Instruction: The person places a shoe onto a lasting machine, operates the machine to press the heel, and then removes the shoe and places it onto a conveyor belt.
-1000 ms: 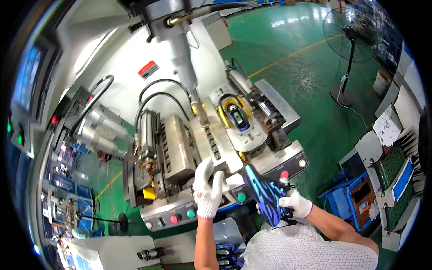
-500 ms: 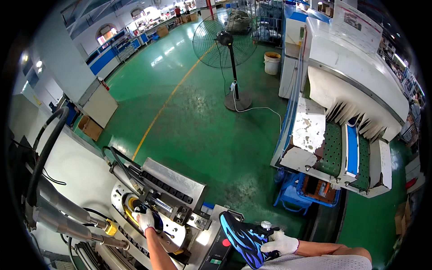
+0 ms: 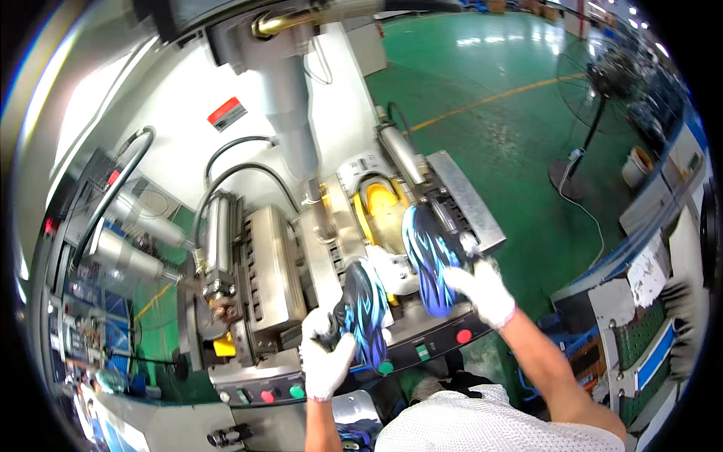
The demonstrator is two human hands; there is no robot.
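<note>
My left hand [image 3: 325, 354], in a white glove, is closed round a black shoe [image 3: 365, 316] whose blue-patterned sole faces up. A matching shoe [image 3: 428, 260] is in my right hand [image 3: 482, 292], also gloved, with its sole turned up as well. The two shoes are side by side and apart, over the front of a metal pressing machine. Just beyond them is the machine's yellow-lined seat [image 3: 380, 200], with no shoe in it. Thumbs and palms show at the shoes' sides; some fingertips are hidden.
Red [image 3: 464, 337] and green [image 3: 385, 368] buttons line the machine's front edge. A second station with a steel block [image 3: 273, 267] stands to the left, with cylinders and black hoses [image 3: 248, 169]. A fan [image 3: 602, 90] and a white-and-blue conveyor machine [image 3: 644, 339] are at the right.
The view has swung left toward the machine. My left hand has come out of the yellow-lined seat with a shoe. My right hand has brought its shoe up beside it.
</note>
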